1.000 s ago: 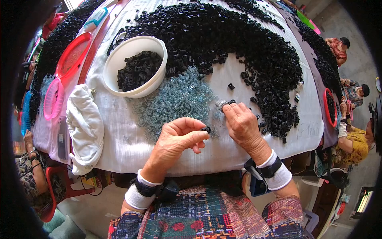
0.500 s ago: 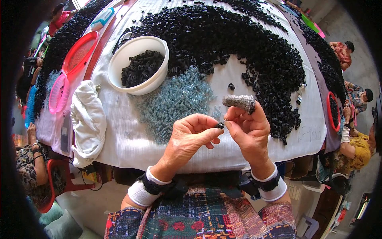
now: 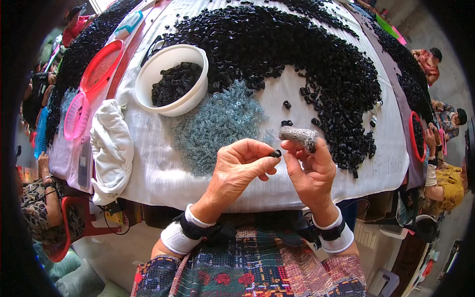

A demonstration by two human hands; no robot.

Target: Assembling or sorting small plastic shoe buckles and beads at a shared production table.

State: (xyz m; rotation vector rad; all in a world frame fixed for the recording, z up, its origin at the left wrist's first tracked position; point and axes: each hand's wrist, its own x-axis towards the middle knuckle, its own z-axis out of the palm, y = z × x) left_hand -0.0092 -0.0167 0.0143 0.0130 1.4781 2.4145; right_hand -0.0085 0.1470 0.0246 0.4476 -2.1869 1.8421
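My left hand (image 3: 237,166) pinches a small black plastic piece (image 3: 275,154) between thumb and forefinger. Close to its right is my right hand (image 3: 314,171), thumb and fingers apart, with nothing visible between them. A grey knitted finger cover (image 3: 298,135) is on its forefinger. Beyond my hands lies a heap of small pale-blue coils (image 3: 222,126) that look like springs. A wide pile of similar black pieces (image 3: 277,42) curves around the back and right. One loose black piece (image 3: 287,105) lies on the white cloth beyond my fingers.
A white bowl (image 3: 198,101) partly filled with black pieces stands at the left. Nearby lies a crumpled white cloth (image 3: 113,153). Red (image 3: 118,54) and pink trays (image 3: 67,123) are farther left. Other people (image 3: 440,185) sit along both sides.
My right thumb has parted from the fingers, and the right hand has drawn slightly away from the left. The finger cover sits lower, and more loose black pieces show beyond it.
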